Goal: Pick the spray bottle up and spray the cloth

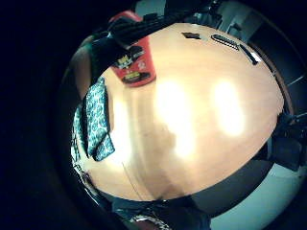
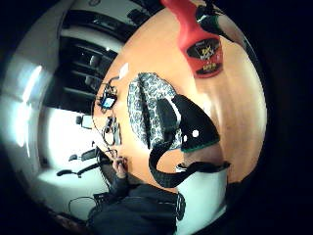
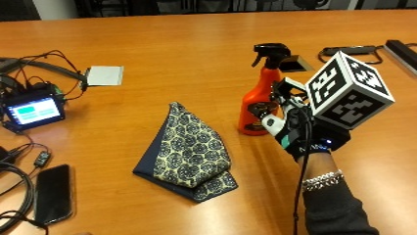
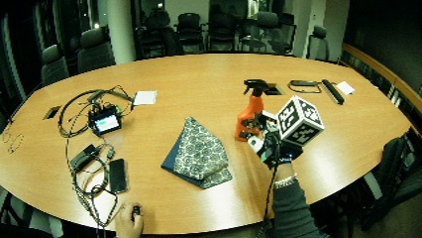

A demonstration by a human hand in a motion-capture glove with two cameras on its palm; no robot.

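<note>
An orange spray bottle (image 3: 257, 98) with a black trigger head stands upright on the wooden table (image 3: 196, 44). Left of it lies a folded navy and cream patterned cloth (image 3: 189, 152), flat on the table. My gloved right hand (image 3: 293, 129) is just to the right of the bottle at the height of its lower body. Its fingers reach toward the bottle without curling round it. Both palm views show the bottle (image 1: 136, 64) (image 2: 198, 41) standing a short way from the palm, with the cloth (image 1: 97, 120) (image 2: 146, 105) beside it.
A small screen device (image 3: 33, 110) with cables, a phone (image 3: 53, 193) and a white card (image 3: 104, 75) lie at the left. Black items (image 3: 352, 50) lie at the far right behind the bottle. A bare hand (image 4: 130, 223) rests at the table's near edge.
</note>
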